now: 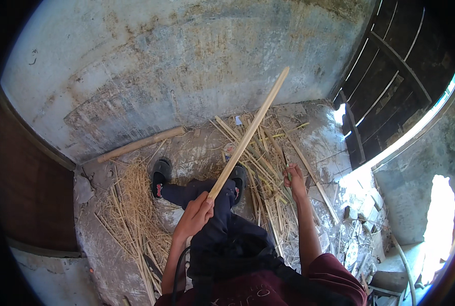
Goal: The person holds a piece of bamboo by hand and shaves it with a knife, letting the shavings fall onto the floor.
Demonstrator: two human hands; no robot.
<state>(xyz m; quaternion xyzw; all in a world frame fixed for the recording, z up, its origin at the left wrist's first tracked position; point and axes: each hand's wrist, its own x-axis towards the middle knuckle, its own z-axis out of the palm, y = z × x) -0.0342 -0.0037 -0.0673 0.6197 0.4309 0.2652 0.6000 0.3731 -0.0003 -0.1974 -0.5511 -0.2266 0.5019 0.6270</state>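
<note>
Head-worn L fisheye cam, downward.

Long, narrow strip of pale, split wood or bamboo (pixel 250 131) gripped near lower end in left hand (pixel 195 217). Strip held raised above floor (pixel 194 150), slanted up toward right. Far end seen in front of stained wall (pixel 207 61), tip slightly tapered and browner. Surface yellowish, marked by lengthwise lines; edges nearly straight, visible length unbroken. Lowest end covered by fingers.
</note>
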